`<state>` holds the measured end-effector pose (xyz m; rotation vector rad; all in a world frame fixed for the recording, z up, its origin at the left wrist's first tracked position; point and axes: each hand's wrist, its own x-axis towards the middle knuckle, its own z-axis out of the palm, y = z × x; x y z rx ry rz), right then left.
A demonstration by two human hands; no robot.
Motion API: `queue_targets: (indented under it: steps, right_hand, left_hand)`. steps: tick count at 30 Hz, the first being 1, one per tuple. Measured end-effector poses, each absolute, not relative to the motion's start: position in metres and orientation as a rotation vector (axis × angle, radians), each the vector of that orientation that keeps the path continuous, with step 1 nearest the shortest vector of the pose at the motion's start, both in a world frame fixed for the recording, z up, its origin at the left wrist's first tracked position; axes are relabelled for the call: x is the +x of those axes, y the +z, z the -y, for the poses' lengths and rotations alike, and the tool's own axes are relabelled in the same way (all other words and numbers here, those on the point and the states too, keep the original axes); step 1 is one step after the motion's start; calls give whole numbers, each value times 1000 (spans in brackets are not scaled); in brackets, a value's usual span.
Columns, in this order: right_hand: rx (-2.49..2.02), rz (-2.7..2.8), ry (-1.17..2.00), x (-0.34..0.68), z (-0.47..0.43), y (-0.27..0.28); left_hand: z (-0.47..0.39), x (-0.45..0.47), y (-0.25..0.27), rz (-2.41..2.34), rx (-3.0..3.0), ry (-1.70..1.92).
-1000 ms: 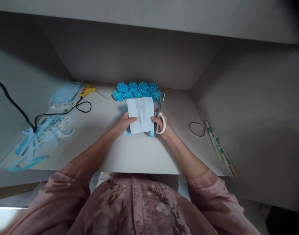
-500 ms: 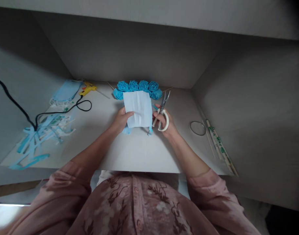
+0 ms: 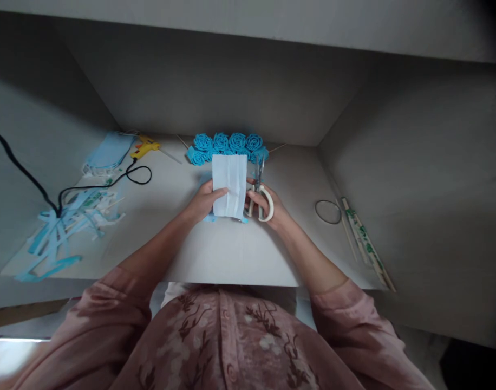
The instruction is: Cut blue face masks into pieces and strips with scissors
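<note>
My left hand pinches the left edge of a pale, pleated piece of face-mask fabric, its thumb lying over the front. On the other side, my right hand holds white-handled scissors with the blades pointing away from me, slightly parted. The right fingers reach close to the fabric's right edge; whether they grip it I cannot tell. Behind the fabric, blue rosettes sit in rows, the front ones partly covered. Bits of blue material show on the table just below the fabric.
At the left lie a yellow glue gun with a looping black cord, stacked blue face masks and a heap of cut strips. A wire ring and several sticks lie at the right. Walls enclose the table.
The fabric has turned and looks narrower, its right edge shifting left. My right hand and the scissors have moved a little left, closer to it.
</note>
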<state>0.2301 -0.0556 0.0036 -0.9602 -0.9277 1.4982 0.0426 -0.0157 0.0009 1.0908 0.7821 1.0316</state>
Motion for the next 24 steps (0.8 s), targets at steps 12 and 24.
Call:
queue_targets:
  steps: [12,24]
  right_hand:
    - [-1051,1027,1280,237,50,-2]
    - [-1080,1107,1173,237,49,0]
  left_hand:
    - [8,41,-3,-969,1174,1198]
    - [9,41,2,-1082,1203,1349]
